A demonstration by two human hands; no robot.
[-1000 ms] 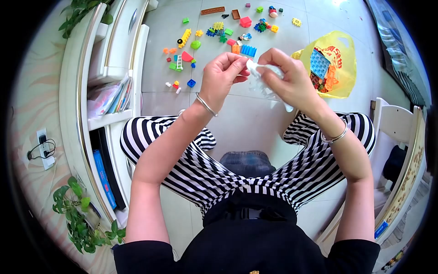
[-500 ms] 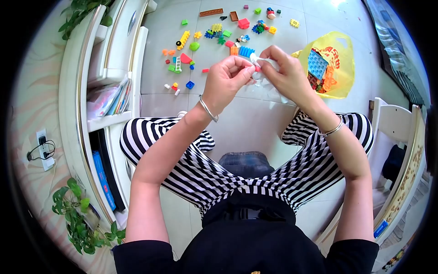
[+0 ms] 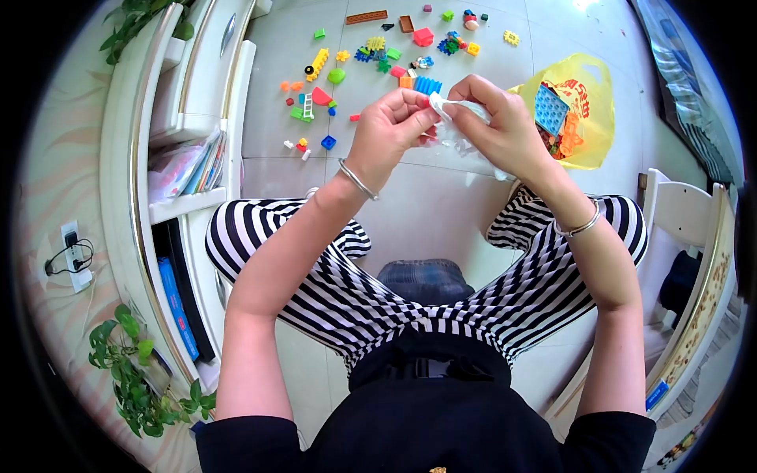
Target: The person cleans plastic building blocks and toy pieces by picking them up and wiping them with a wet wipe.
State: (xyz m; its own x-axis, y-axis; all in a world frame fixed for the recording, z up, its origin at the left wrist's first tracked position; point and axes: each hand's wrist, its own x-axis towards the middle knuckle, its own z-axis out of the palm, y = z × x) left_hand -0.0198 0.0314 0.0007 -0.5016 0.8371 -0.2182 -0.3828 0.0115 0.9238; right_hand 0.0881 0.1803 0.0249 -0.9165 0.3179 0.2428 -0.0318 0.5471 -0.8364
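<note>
A crumpled white tissue (image 3: 467, 135) hangs between my two hands above the floor. My right hand (image 3: 501, 130) pinches it between thumb and fingers, and most of the tissue drops below that hand. My left hand (image 3: 390, 126) is closed at the tissue's left edge, its thumb and fingertips pressed together. Small spots of red show at the left fingertips; whether they are a toy piece or nails I cannot tell. Just beyond the hands lie a blue ridged block (image 3: 428, 85) and an orange block (image 3: 406, 82).
Colourful toy bricks lie scattered over the tiled floor, among them a yellow piece with a black wheel (image 3: 317, 65) and a white ladder (image 3: 308, 106). A yellow plastic bag (image 3: 593, 150) of bricks stands at the right. White shelves (image 3: 189, 206) flank the left, a white chair (image 3: 682, 206) the right.
My left fingertips have shifted slightly up and left along the tissue. A red spot between the hands now shows nearer the left fingers. The right hand keeps its pinch.
</note>
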